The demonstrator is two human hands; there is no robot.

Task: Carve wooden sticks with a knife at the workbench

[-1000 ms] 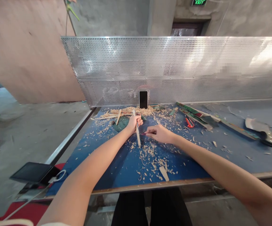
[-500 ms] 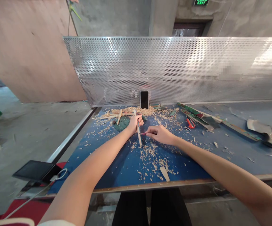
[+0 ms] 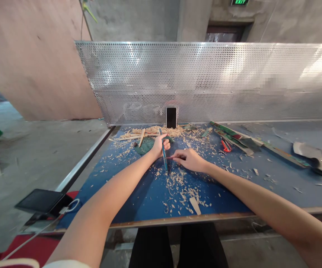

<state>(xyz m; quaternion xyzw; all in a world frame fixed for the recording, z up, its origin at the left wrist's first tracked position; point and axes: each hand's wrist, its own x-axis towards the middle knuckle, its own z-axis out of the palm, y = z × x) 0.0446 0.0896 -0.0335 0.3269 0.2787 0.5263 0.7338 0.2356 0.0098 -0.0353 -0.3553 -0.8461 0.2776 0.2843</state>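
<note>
My left hand (image 3: 157,146) is closed round a narrow wooden strip (image 3: 165,163), which stands out above and below the fist. A blue painted face of the strip is turned toward me. From the right, my right hand (image 3: 191,160) pinches a small, thin purplish tool (image 3: 170,158); its tip reaches the strip's edge, and its exact kind is too small to make out. Pale wood shavings (image 3: 174,182) lie below both hands. Behind my left hand is a dark green flat piece (image 3: 144,147) with a short wooden stick (image 3: 142,137) across it.
A phone (image 3: 171,118) stands against the perforated metal screen (image 3: 155,82). Orange-handled scissors (image 3: 226,146) and long painted strips (image 3: 283,155) lie at the right. A flat wood piece (image 3: 195,206) rests near the front edge. A tablet-like device (image 3: 39,201) is at the left.
The wooden strip has been turned in my left hand: its pale face showed before, its blue face shows now. Both hands stay in nearly the same place.
</note>
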